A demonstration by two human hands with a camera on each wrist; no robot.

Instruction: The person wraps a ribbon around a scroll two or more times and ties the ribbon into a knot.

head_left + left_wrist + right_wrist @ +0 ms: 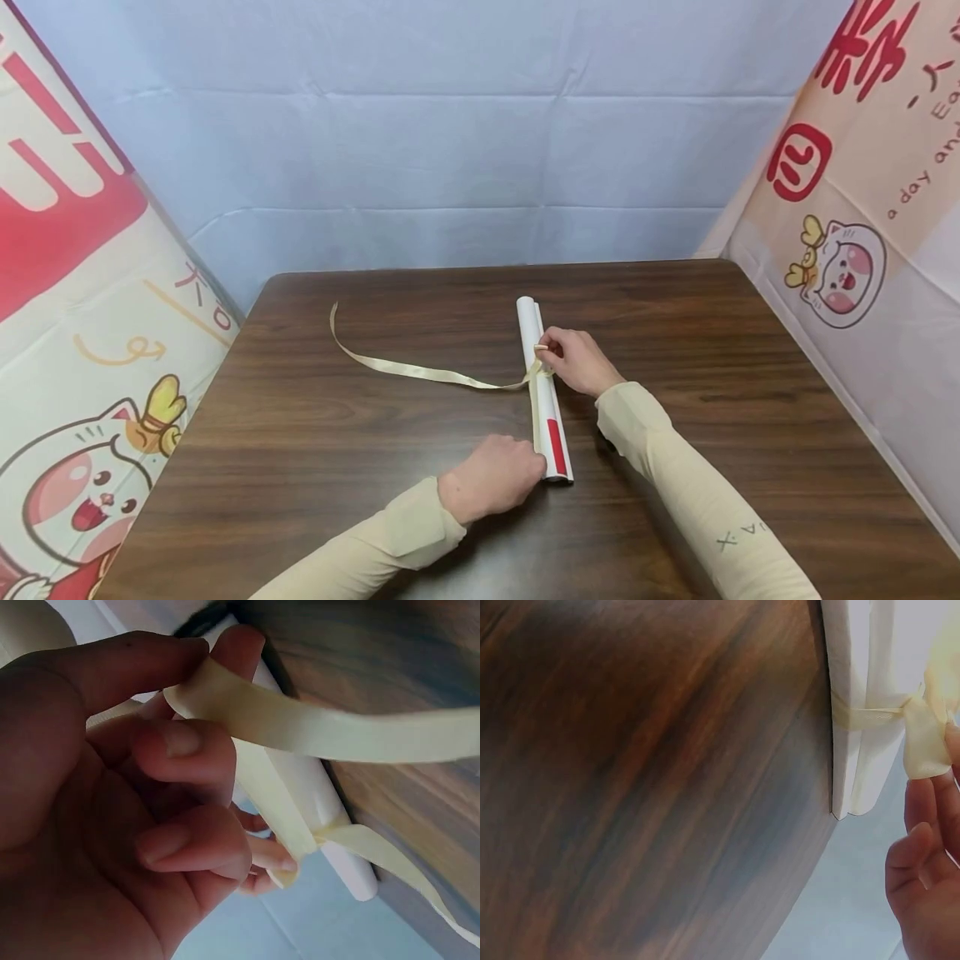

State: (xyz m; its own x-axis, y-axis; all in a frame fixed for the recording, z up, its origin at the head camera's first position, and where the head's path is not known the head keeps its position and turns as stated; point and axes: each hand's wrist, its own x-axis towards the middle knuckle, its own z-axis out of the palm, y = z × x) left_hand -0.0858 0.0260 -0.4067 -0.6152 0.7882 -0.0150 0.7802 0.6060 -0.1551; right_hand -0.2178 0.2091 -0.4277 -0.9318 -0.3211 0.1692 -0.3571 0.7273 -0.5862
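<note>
A white rolled scroll (pixel 550 406) with a red strip (pixel 556 446) at its near end lies lengthwise on the table. A cream ribbon (pixel 420 371) is tied round its middle, as the band (pixel 870 716) in the right wrist view shows. My left hand (pixel 493 477), by the scroll's near end, pinches one stretch of ribbon (pixel 285 724) between thumb and fingertip, pulled straight along the roll from the tie. At the tie, my right hand (pixel 579 360) pinches a folded loop of ribbon (pixel 924 742). The other tail trails in a curve over the wood to the left.
The dark wood-grain table (pixel 300 500) carries the scroll. Behind it hangs a pale blue-white cloth (pixel 450 150). Printed cartoon panels stand at the left (pixel 82 400) and right (pixel 847 275).
</note>
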